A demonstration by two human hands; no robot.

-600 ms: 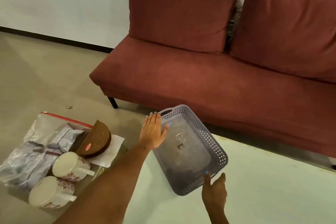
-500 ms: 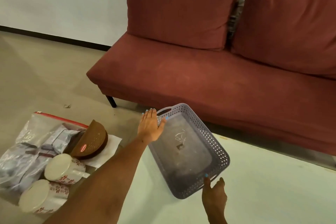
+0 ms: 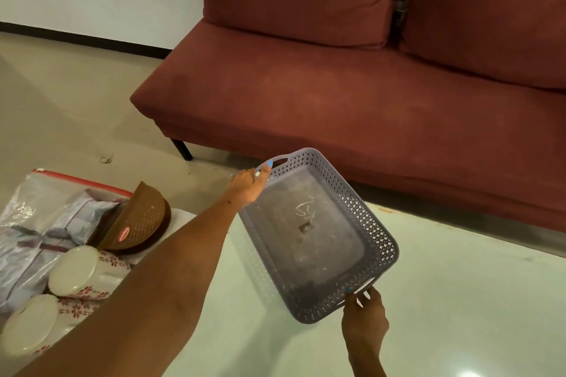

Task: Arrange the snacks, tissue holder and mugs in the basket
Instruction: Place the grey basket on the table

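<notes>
A red sofa (image 3: pixel 352 95) with two back cushions stands against a white wall at the far side of the room, on a beige floor. In front of it, nearer the camera, is a pale glass-like table (image 3: pixel 459 300).

In the head view, a grey perforated basket (image 3: pixel 376 232) is held over the table, tilted so its empty inside faces the camera; scratch marks and a small dark patch show on its bottom. The left hand (image 3: pixel 246 188) reaches across from the near left and grips the far-left end of the basket by its handle slot, thumb with a blue nail hooked over the rim, fingers behind the wall. The right hand (image 3: pixel 364 314) pinches the near-right end at the other handle slot, fingers closed on the rim.

At the left of the table lie the other things: a clear zip bag of snacks (image 3: pixel 39 232) with a red strip along its top, a brown woven tissue holder (image 3: pixel 137 222) leaning against the bag on a white sheet, and just nearer, two white mugs (image 3: pixel 76 274) with red flower prints and white lids, lying on their sides, one beside the other. All of these are outside the basket, well apart from it.
</notes>
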